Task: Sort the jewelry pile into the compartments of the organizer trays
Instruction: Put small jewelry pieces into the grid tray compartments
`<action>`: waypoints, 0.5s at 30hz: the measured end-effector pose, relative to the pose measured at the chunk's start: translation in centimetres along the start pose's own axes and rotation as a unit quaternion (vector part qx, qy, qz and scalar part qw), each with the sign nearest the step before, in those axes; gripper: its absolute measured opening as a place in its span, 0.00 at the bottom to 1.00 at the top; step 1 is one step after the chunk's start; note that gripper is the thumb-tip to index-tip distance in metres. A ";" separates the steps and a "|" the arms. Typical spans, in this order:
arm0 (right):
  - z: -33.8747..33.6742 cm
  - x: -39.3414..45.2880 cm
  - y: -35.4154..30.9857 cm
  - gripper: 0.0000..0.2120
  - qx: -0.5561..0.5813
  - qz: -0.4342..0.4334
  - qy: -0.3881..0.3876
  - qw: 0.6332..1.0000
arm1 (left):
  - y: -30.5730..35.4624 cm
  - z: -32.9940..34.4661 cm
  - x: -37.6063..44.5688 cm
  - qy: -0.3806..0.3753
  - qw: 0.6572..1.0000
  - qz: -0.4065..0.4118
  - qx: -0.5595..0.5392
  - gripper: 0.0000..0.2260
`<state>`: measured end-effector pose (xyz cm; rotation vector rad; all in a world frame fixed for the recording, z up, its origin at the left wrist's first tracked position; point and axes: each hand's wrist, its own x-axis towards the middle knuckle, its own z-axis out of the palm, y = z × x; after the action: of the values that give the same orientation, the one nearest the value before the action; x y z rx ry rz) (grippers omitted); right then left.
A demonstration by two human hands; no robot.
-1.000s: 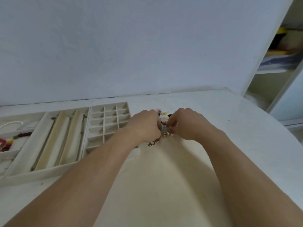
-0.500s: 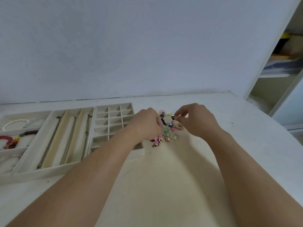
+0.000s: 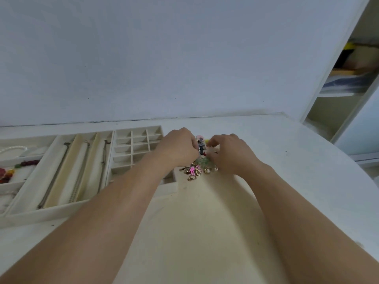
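A small jewelry pile [image 3: 200, 166] of gold rings, pink, green and dark pieces lies on the white table, just right of the organizer trays. My left hand [image 3: 178, 149] and my right hand [image 3: 227, 152] both sit over the pile with fingers curled into it, each seeming to pinch pieces; the fingertips are hidden. The cream tray with small square compartments [image 3: 137, 148] is right beside my left hand. The long-slot tray [image 3: 67, 171] holds three chains.
A further tray [image 3: 14, 160] at far left holds a pearl strand and red and green beads. The wall runs close behind the table [image 3: 287, 171]. An open shelf unit [image 3: 344, 83] stands at the right, past the table's curved edge.
The hands parted a little half a second ago, showing more of the pile, then came back together over it. The view has tilted slightly.
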<state>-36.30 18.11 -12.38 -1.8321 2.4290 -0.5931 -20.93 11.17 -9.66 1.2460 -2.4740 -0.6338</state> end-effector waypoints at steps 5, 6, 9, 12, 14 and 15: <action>-0.9 -0.2 -0.3 0.04 0.093 0.013 0.036 0.995 | -0.3 -0.8 -0.2 0.007 1.000 -0.006 -0.030 0.08; -1.3 -0.3 -0.4 0.04 0.142 0.015 0.042 0.989 | -0.2 -0.9 -0.2 0.005 0.999 -0.003 -0.040 0.07; -3.0 -0.9 -1.0 0.04 0.319 0.021 0.034 0.947 | 0.2 -1.1 -0.3 -0.012 0.994 0.018 -0.107 0.06; -3.9 -1.3 -1.3 0.02 0.386 0.021 0.034 0.922 | 0.4 -1.5 0.0 -0.004 0.988 0.044 -0.146 0.05; -3.6 -1.1 -1.4 0.03 0.388 0.013 0.035 0.921 | 0.5 -1.5 0.0 0.022 0.988 0.045 -0.143 0.05; -3.3 -1.0 -1.4 0.03 0.385 0.013 0.036 0.922 | 0.4 -1.4 0.0 0.036 0.989 0.042 -0.136 0.05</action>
<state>-35.57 19.63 -9.04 -1.4360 1.8168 -1.3803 -20.63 11.04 -8.25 1.0373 -2.2741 -0.8544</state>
